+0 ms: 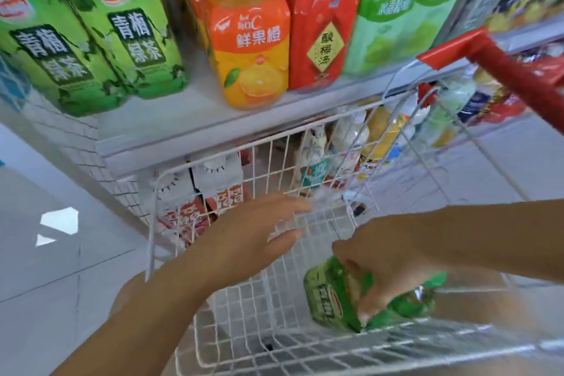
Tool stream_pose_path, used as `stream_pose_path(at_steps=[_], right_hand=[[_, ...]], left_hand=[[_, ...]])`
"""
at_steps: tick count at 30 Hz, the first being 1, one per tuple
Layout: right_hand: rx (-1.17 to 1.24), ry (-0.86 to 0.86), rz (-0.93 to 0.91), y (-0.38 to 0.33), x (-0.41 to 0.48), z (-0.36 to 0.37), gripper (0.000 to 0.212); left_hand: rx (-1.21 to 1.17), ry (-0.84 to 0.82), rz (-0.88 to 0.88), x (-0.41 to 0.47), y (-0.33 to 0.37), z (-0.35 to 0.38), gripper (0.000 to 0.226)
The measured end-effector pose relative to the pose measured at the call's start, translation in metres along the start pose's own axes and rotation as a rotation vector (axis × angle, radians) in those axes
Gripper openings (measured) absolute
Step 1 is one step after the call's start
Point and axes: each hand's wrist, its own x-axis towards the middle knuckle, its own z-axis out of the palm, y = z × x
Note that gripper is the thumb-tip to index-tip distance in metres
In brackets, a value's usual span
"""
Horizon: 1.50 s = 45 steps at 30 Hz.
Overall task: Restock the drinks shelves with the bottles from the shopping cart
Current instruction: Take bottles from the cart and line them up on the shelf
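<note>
A green-labelled tea bottle [332, 299] lies on its side in the white wire shopping cart [244, 308]. My right hand [387, 265] reaches down into the cart and grips this bottle from above, fingers curled round it. My left hand [253, 238] hovers inside the cart to the left of the bottle, fingers straight and spread, holding nothing. Above the cart, the drinks shelf [195, 119] carries two matching green tea bottles [100, 36] at the left.
On the shelf stand an orange juice bottle [253, 40], a red plum-drink bottle [320, 36] and pale green bottles [393, 12]. A lower shelf behind the cart holds red-and-white bottles [219, 189] and others. The cart's red handle [500, 64] juts at right. Tiled floor [45, 253] lies left.
</note>
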Motion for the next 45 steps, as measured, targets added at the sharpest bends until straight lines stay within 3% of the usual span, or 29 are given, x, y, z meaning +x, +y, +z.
stream_pose_path(at_steps=[4,9,11,14,16,18,20,21,23,26,30,33,35,38,41,45], right_hand=[[-0.024,0.030,-0.017,-0.006,0.001,0.000,0.029],[0.031,0.341,-0.128,-0.007,-0.003,-0.026,0.018],[0.095,0.486,-0.225,-0.013,-0.006,-0.038,0.017],[0.211,0.709,-0.345,-0.021,-0.012,-0.062,0.016],[0.368,0.791,-0.382,-0.022,-0.015,-0.080,0.029],[0.597,0.761,-0.341,-0.020,-0.017,-0.092,0.069],[0.645,0.649,-0.233,-0.019,-0.014,-0.089,0.107],[0.644,0.609,-0.203,-0.023,-0.009,-0.083,0.115],[0.682,0.693,-0.204,-0.038,0.003,-0.075,0.112],[0.742,1.000,-0.258,-0.065,0.011,-0.090,0.082],[0.894,1.117,-0.463,-0.097,0.024,-0.131,0.076],[0.936,1.140,-0.543,-0.114,0.056,-0.160,0.082],[0.952,1.152,-0.564,-0.120,0.081,-0.176,0.079],[0.965,1.146,-0.554,-0.126,0.117,-0.194,0.080],[0.984,1.096,-0.536,-0.128,0.143,-0.201,0.091],[0.953,1.058,-0.527,-0.130,0.167,-0.206,0.080]], left_hand=[[-0.042,-0.091,-0.105,-0.004,-0.010,0.000,0.049],[-0.125,-0.300,-0.147,-0.004,-0.011,0.000,0.103],[-0.231,-0.295,-0.126,-0.004,-0.005,-0.001,0.110],[-0.466,-0.085,-0.149,-0.006,0.005,-0.012,0.096],[-0.563,0.127,-0.175,-0.008,0.006,-0.022,0.092],[-0.636,0.308,-0.204,-0.012,0.009,-0.034,0.087],[-0.682,0.457,-0.221,-0.017,0.014,-0.046,0.082],[-0.685,0.523,-0.224,-0.019,0.016,-0.053,0.080],[-0.660,0.609,-0.207,-0.023,0.020,-0.070,0.082],[-0.563,0.660,-0.164,-0.037,0.031,-0.104,0.090],[-0.378,0.750,-0.120,-0.073,0.029,-0.155,0.089],[-0.125,1.188,-0.077,-0.099,-0.003,-0.168,0.059],[-0.046,1.397,-0.173,-0.107,-0.030,-0.164,0.048],[-0.073,1.363,-0.351,-0.102,-0.047,-0.158,0.053],[-0.110,1.329,-0.394,-0.095,-0.056,-0.156,0.059],[-0.114,1.382,-0.413,-0.092,-0.063,-0.153,0.057]])
